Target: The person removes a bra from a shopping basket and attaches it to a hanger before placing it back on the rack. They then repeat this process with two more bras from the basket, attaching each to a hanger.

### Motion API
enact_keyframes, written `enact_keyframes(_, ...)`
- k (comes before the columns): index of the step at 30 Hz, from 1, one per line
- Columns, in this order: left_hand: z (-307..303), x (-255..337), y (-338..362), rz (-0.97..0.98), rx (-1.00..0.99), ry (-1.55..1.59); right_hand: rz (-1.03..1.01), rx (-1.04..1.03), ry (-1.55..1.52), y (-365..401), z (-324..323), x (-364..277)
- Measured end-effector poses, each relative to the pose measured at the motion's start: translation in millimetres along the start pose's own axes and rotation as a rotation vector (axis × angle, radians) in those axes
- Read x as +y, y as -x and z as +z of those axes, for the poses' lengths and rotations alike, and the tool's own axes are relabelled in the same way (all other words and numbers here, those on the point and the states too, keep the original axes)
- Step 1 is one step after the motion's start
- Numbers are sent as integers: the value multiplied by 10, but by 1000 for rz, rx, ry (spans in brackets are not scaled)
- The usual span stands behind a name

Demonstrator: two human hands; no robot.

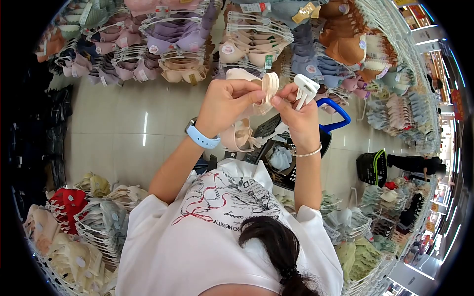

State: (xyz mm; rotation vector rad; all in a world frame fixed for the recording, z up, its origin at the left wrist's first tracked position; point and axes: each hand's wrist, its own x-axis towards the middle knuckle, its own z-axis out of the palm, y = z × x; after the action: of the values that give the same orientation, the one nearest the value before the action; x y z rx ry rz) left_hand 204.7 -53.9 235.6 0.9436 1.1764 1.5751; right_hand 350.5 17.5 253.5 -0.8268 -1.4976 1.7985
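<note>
A beige strap (270,85) stands up in a loop between my two hands. My left hand (228,104), with a light blue watch band on its wrist, pinches the strap from the left. The thumb and finger of my right hand (299,114) close on it from the other side. A white plastic hanger end (306,86) sticks up out of my right hand's fingers. Below my hands hangs a beige bra (237,134), partly hidden by them.
A black shopping basket (283,165) with a blue handle (340,114) is under my right forearm. Racks of bras (173,37) line the far side, others (98,232) the near side. To the right, a person (417,164) is beside another black basket (372,168).
</note>
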Motion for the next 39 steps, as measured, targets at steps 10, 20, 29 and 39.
enact_keyframes(10,-26,-90,3,9,-35,-119,-54,88,198,19,32,47)
enact_keyframes(20,27,-83,58,72,-49,-172,-143,141,221,8,30,78)
enact_keyframes(29,150,-239,91,146,211,-83,-244,141,135,4,125,110)
enact_keyframes(39,111,-205,167,217,243,-155,-257,126,477,108,153,0)
